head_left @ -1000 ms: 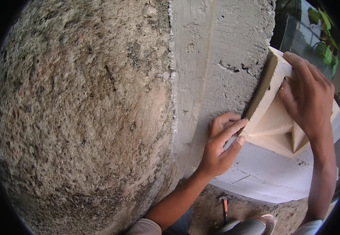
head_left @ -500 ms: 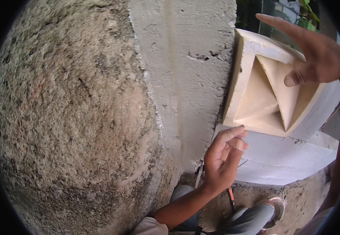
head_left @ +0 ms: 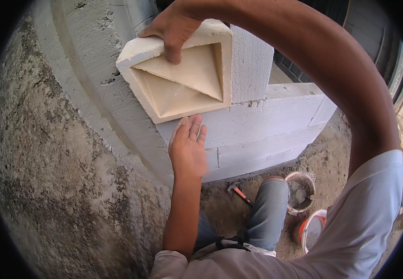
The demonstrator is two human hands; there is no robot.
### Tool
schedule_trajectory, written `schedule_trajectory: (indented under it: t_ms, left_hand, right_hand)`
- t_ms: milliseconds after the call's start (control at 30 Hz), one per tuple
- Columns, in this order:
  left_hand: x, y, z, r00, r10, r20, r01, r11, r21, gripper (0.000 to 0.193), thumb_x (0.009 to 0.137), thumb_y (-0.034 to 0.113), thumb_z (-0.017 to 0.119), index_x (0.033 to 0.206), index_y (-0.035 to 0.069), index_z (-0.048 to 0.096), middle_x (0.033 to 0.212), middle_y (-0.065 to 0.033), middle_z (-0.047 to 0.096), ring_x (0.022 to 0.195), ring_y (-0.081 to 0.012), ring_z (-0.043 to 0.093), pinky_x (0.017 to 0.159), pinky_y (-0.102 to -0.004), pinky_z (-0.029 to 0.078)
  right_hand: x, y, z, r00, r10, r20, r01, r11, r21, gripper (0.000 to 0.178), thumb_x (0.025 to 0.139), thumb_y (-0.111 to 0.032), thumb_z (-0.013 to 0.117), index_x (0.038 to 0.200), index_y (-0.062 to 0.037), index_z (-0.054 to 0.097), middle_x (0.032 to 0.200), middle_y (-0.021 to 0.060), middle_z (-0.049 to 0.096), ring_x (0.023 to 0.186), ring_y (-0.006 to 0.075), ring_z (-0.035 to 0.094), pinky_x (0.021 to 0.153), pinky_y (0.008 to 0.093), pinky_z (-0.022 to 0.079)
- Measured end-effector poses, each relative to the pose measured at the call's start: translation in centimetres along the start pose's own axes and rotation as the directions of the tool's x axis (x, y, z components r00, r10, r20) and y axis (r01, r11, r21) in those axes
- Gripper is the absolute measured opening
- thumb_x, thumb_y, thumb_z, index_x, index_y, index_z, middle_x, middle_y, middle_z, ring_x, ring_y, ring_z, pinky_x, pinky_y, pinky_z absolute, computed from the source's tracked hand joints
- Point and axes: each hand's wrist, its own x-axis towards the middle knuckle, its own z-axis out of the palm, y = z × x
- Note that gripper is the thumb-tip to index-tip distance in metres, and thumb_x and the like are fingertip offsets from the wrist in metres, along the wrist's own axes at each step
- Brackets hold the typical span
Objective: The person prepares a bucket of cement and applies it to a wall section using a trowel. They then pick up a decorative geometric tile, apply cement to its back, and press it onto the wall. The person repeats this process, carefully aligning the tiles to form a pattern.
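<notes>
A cream vent block (head_left: 227,74) with a square recess and a slanting fin inside stands on the low wall of white blocks (head_left: 252,123). From above, my right hand (head_left: 174,31) wraps over its top rim, thumb pressed into the recess and the other fingers partly hidden behind. Just under the block's bottom edge is my left hand (head_left: 187,149), palm up, fingers stretched out, close to or touching that edge; I cannot tell which. A white block (head_left: 251,65) stands upright against the vent block's right side.
A rough stone surface (head_left: 66,186) and a grey plastered pillar (head_left: 83,60) rise on the left. On the dirt floor lie a hammer (head_left: 241,194) with an orange and black handle, a bucket (head_left: 313,187) holding grey mix, and an orange-sided bucket (head_left: 300,230).
The view has swung, so the vent block appears farther left. My right hand has gone from spread beside the block to gripping its top rim. My left hand's curled fingers have straightened under it.
</notes>
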Motion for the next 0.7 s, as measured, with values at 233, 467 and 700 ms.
schedule_trajectory:
  t_ms: [233,467,700]
  left_hand:
    - [-3.0,2.2,0.9,0.988,-0.043,0.149,0.043,0.999,0.0,0.079,0.1,0.043,0.058,0.149,-0.011,0.028,0.15,-0.024,0.038,0.14,-0.0307,0.039,0.118,-0.0419,0.031]
    - [-7.9,4.2,-1.3,0.839,0.036,0.543,0.384,0.667,-0.639,0.104,0.09,0.077,0.048,0.155,0.0,0.026,0.157,-0.018,0.035,0.141,-0.0379,0.042,0.117,-0.059,0.032]
    - [-9.1,-2.4,-6.4,0.963,0.019,0.27,0.093,0.913,-0.396,0.106,0.086,0.086,0.038,0.158,0.01,0.023,0.161,-0.0142,0.031,0.14,-0.034,0.043,0.114,-0.0534,0.039]
  right_hand:
    - [-4.4,-4.7,-1.6,0.991,0.117,0.059,-0.115,0.992,-0.044,0.084,0.071,-0.035,0.082,0.145,-0.0068,0.052,0.128,0.0192,0.066,0.114,0.0356,0.066,0.099,0.0478,0.05]
    - [-15.2,-13.0,7.8,0.722,-0.062,-0.689,-0.116,0.971,-0.209,0.105,0.056,-0.029,0.084,0.146,0.0036,0.044,0.109,0.0199,0.057,0.101,0.0325,0.055,0.083,0.0455,0.039]
    - [-19.5,-14.8,23.7,0.49,-0.4,-0.774,-0.334,0.734,-0.591,0.062,0.099,-0.053,0.052,0.154,-0.0321,0.032,0.123,0.0126,0.05,0.115,0.0254,0.053,0.097,0.0512,0.035]
